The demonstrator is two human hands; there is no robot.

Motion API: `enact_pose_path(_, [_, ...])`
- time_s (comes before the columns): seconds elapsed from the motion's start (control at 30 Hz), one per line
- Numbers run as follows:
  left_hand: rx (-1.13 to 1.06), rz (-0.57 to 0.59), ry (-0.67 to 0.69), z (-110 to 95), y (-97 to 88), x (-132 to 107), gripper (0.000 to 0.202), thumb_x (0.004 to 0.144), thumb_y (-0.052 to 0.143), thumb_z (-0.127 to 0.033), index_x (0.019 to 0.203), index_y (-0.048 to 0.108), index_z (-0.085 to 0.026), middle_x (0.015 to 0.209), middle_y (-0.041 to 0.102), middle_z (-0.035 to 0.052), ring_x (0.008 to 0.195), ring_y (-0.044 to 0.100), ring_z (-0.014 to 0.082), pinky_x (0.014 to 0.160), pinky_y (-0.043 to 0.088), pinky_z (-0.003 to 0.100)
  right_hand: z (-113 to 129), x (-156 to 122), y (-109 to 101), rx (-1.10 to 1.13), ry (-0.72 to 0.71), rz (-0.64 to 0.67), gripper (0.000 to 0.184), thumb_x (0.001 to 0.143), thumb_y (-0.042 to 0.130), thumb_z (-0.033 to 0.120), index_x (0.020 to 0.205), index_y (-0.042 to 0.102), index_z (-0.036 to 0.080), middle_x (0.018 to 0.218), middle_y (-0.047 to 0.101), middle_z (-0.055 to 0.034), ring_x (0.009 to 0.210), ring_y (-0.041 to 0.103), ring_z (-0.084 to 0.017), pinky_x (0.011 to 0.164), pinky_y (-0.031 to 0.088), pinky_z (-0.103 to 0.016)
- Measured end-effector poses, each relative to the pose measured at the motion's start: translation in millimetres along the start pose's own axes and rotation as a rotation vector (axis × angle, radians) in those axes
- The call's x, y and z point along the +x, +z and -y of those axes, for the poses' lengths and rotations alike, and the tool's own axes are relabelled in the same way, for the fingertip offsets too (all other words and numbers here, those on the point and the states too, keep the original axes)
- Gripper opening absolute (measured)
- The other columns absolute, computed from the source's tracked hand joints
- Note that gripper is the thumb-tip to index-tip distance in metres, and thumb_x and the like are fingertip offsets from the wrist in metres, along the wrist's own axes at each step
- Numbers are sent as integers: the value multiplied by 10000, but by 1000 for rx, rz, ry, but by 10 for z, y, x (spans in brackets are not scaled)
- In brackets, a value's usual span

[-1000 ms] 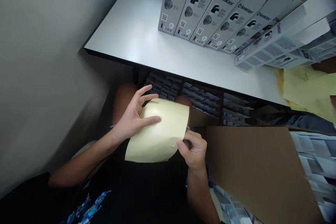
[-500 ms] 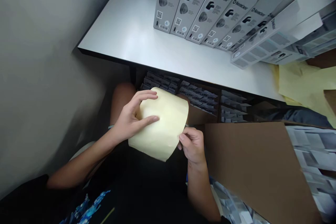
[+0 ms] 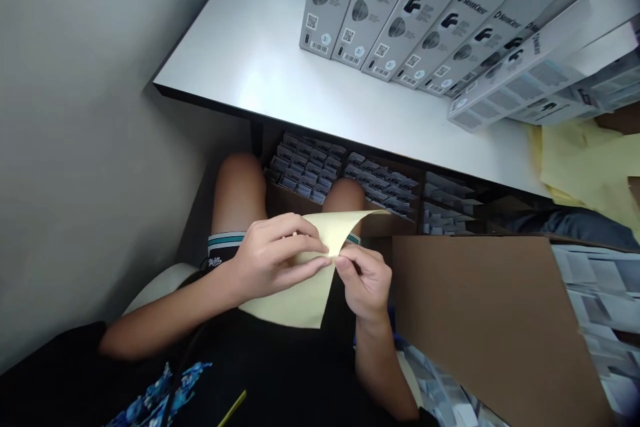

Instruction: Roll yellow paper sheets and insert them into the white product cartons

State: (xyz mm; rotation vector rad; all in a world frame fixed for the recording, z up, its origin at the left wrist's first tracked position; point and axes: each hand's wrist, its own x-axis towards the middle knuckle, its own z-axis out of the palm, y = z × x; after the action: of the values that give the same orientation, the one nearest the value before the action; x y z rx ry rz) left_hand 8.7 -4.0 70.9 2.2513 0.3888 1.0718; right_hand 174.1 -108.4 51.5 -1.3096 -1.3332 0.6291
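A pale yellow sheet of paper (image 3: 305, 293) is held over my lap, below the table's front edge. My left hand (image 3: 273, 257) lies on top of it, thumb and fingers pinched on its right edge. My right hand (image 3: 365, 277) meets it there, fingers closed in a pinch on the same edge. The sheet's upper part (image 3: 345, 221) curls up and away toward the table. Its lower corner hangs flat over my dark shirt.
A white table (image 3: 260, 60) carries a leaning row of grey SilverCrest boxes (image 3: 400, 13) and loose yellow sheets (image 3: 585, 160) at the right. Under the table are cartons of small grey packs (image 3: 345, 170). A brown cardboard flap (image 3: 495, 320) stands at my right, a grey wall at the left.
The sheet was curved under my spread left hand; now it has dropped lower and both hands pinch its right edge together, with the top curling upward.
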Motion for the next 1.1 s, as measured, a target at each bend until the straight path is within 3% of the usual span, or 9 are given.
enact_pose_path(0.2, [59,33,45,-38,7,-14,49,898,687,-164,946,696,-167,857,765,53,732,732,149,631,585,233,43,4,29,-101,-121,-17,192,967,581,169,796,663,199,644,634,11,536,555,-114,504,420,-248])
enact_pose_path(0.53, [-41,125,-18,-42,-35,-3,45,904,673,-151,918,715,-146,845,777,69,734,728,163,641,575,247,-5,-13,0,-224,-213,44,170,970,552,153,838,650,200,687,639,-11,591,571,-132,537,443,-264])
enact_pose_path(1.1, [-157,111,-174,-5,55,-28,100,900,637,-139,823,698,-156,779,749,47,667,680,140,614,537,239,-50,-30,-16,-189,-216,69,144,959,560,134,864,649,194,665,535,9,575,462,-119,532,368,-258])
